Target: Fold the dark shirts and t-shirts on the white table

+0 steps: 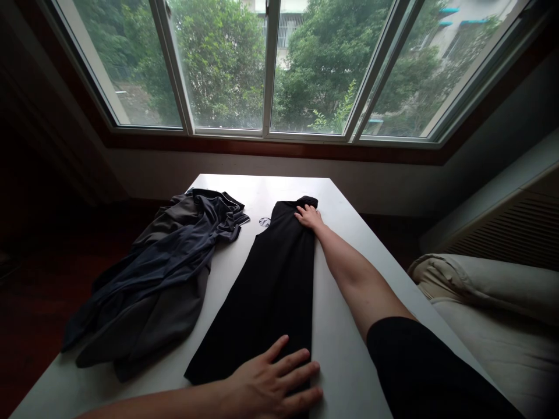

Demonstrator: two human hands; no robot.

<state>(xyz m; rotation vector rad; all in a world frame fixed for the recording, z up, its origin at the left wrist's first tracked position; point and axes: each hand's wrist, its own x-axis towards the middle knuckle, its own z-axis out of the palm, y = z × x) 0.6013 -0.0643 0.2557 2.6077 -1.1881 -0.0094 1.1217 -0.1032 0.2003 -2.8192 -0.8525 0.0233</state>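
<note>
Black trousers (279, 267) lie flat and lengthwise on the white table (345, 291), folded so one long edge runs straight down the right side. My left hand (279, 378) rests on their near end, fingers spread and palm down. At the far end, my right hand (309, 217) lies by the waistband with its fingers stretched out over the cloth. A small patterned round patch (264, 222) shows on the table just left of the trousers. To the left is a loose pile of dark blue and grey clothes (161, 279), touched by neither hand.
Beyond the table's far edge is a wall with a wide window (271, 70). On the right stands a pale padded seat (493, 302) with a rolled cushion, below a slatted panel (506, 227). Dark red floor (35, 297) shows at left.
</note>
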